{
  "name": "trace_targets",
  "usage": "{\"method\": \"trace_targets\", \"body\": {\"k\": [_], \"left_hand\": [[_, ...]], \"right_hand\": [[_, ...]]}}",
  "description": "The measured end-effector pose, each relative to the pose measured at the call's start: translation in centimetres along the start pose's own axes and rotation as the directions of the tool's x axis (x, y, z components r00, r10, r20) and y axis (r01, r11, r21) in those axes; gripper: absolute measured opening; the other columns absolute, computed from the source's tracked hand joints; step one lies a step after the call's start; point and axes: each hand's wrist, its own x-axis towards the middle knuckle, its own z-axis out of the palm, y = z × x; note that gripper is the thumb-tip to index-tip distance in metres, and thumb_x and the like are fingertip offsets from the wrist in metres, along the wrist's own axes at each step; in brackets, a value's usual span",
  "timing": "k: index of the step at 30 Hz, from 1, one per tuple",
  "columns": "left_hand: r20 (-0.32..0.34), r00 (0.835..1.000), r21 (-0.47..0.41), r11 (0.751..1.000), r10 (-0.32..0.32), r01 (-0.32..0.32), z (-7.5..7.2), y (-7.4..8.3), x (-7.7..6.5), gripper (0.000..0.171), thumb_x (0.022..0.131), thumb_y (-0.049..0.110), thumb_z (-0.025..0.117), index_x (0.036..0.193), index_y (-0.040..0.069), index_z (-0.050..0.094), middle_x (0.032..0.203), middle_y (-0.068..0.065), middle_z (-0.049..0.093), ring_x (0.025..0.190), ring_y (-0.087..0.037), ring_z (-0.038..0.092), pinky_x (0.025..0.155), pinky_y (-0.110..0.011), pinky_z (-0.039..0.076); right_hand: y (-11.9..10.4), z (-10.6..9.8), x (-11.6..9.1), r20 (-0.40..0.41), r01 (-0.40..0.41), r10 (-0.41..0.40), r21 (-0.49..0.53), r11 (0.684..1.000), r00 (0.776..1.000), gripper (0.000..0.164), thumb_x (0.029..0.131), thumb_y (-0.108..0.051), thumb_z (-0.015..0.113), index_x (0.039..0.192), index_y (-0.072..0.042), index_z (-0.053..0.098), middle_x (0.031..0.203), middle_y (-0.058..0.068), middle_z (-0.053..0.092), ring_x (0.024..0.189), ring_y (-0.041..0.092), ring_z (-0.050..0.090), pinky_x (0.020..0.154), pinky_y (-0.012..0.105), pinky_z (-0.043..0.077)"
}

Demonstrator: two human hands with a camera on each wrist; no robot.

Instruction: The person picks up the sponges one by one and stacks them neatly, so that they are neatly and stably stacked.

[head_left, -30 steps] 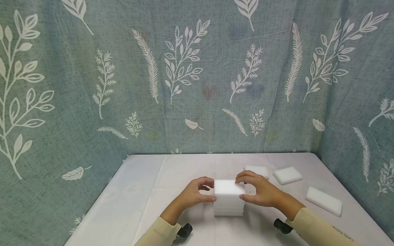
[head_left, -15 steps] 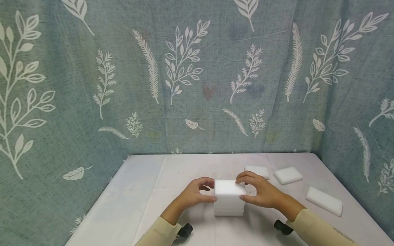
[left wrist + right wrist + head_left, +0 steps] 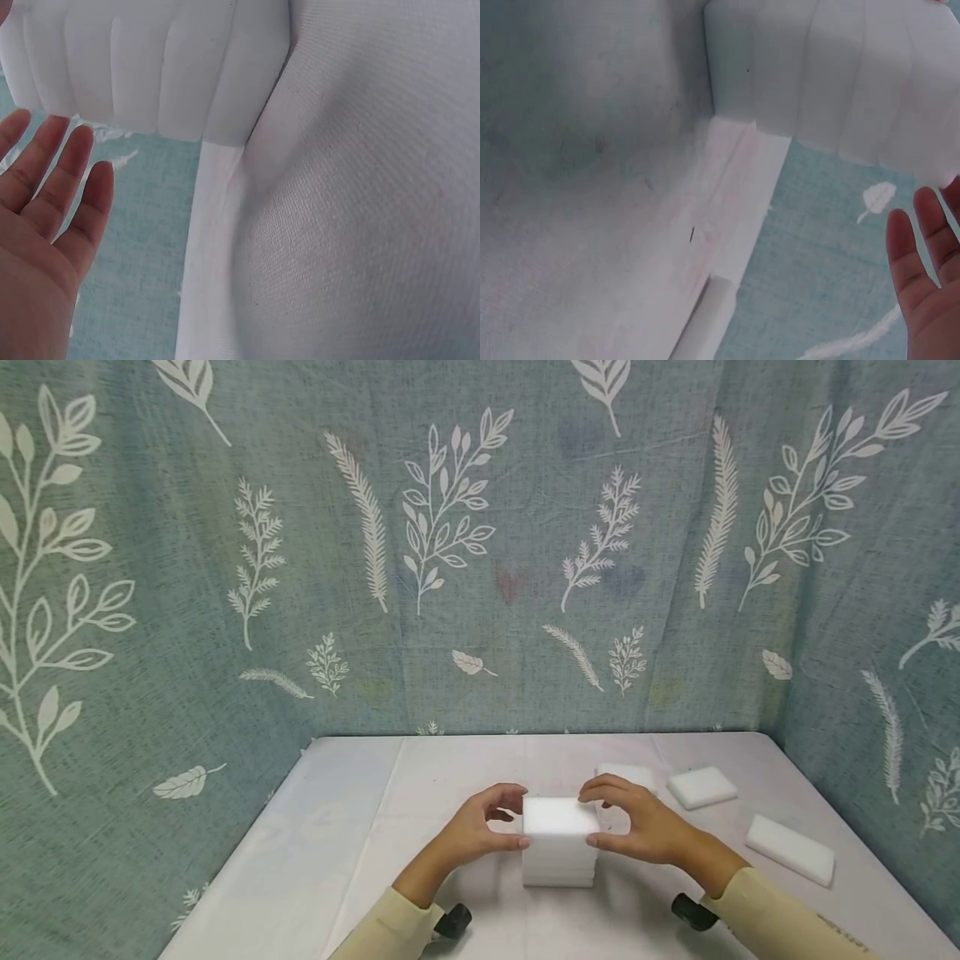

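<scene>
A stack of several white sponges (image 3: 558,864) stands on the table in the head view, layers roughly aligned. The left hand (image 3: 487,822) holds the left end of the top sponge (image 3: 558,816), thumb at its front corner and index finger at its back corner. At the right end, the right hand (image 3: 637,822) grips the same sponge, thumb at the front and index finger on the top back edge. Both wrist views show the layered stack (image 3: 150,67) from the side. The other fingers (image 3: 94,202) of the left hand spread beside it, as do those (image 3: 904,247) of the right.
Three loose white sponges lie to the right: one (image 3: 622,770) partly behind the right hand, another (image 3: 702,787) farther right, and a third (image 3: 791,850) nearer the right edge. A white cloth covers the table (image 3: 345,827). A leaf-patterned curtain (image 3: 480,543) encloses its back and sides.
The hands shift very slightly at the top sponge; the left fingers rise a little at its back corner. The stack and loose sponges stay in place.
</scene>
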Motion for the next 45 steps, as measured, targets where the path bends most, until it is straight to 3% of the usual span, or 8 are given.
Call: {"method": "trace_targets", "body": {"k": [14, 24, 30, 36, 45], "left_hand": [[0.008, 1.000, -0.023, 1.000, 0.002, -0.002, 0.0, 0.2, -0.1, 0.053, 0.080, 0.009, 0.079, 0.126, -0.001, 0.056, 0.113, -0.014, 0.063, 0.108, -0.039, 0.057, 0.093, -0.054, 0.046], [0.014, 1.000, -0.014, 1.000, -0.010, 0.010, 0.0, 0.3, -0.1, 0.052, 0.081, 0.011, 0.079, 0.125, -0.004, 0.056, 0.113, -0.012, 0.064, 0.108, -0.039, 0.057, 0.094, -0.054, 0.046], [0.013, 1.000, -0.006, 1.000, -0.011, 0.011, 0.0, 0.3, -0.1, 0.053, 0.080, 0.012, 0.079, 0.125, -0.004, 0.056, 0.113, -0.012, 0.064, 0.108, -0.041, 0.057, 0.093, -0.054, 0.047], [0.016, 1.000, -0.014, 1.000, -0.011, 0.011, 0.0, 0.4, -0.1, 0.055, 0.080, 0.012, 0.079, 0.126, -0.007, 0.055, 0.114, -0.013, 0.063, 0.109, -0.043, 0.056, 0.093, -0.055, 0.046], [0.024, 1.000, -0.040, 0.999, -0.002, 0.003, 0.0, 0.4, -0.1, 0.053, 0.080, 0.010, 0.079, 0.125, -0.005, 0.056, 0.114, -0.015, 0.063, 0.109, -0.045, 0.056, 0.093, -0.056, 0.045]], "right_hand": [[1.8, -0.8, -0.6, -0.067, 0.012, -0.014, -0.034, 0.999, 0.998, 0.033, 0.090, -0.013, 0.068, 0.123, -0.018, 0.061, 0.120, 0.000, 0.060, 0.109, 0.018, 0.057, 0.078, 0.036, 0.054], [3.0, -1.0, -1.0, -0.086, -0.034, 0.030, -0.049, 0.998, 0.996, 0.029, 0.094, -0.013, 0.063, 0.122, -0.021, 0.061, 0.119, 0.002, 0.061, 0.106, 0.019, 0.059, 0.077, 0.038, 0.054], [4.3, -0.8, -1.5, -0.093, -0.129, 0.120, -0.089, 0.988, 0.988, 0.025, 0.093, -0.022, 0.067, 0.118, -0.023, 0.062, 0.116, -0.004, 0.061, 0.102, 0.022, 0.061, 0.078, 0.037, 0.055], [5.5, -0.7, -2.2, -0.091, -0.256, 0.245, -0.136, 0.957, 0.965, 0.028, 0.091, -0.033, 0.070, 0.116, -0.022, 0.063, 0.115, -0.008, 0.059, 0.099, 0.023, 0.061, 0.079, 0.039, 0.055], [6.9, -0.8, -2.6, -0.074, -0.366, 0.359, -0.172, 0.914, 0.931, 0.034, 0.089, -0.032, 0.072, 0.116, -0.014, 0.064, 0.115, -0.005, 0.059, 0.101, 0.023, 0.059, 0.080, 0.042, 0.054]]}}
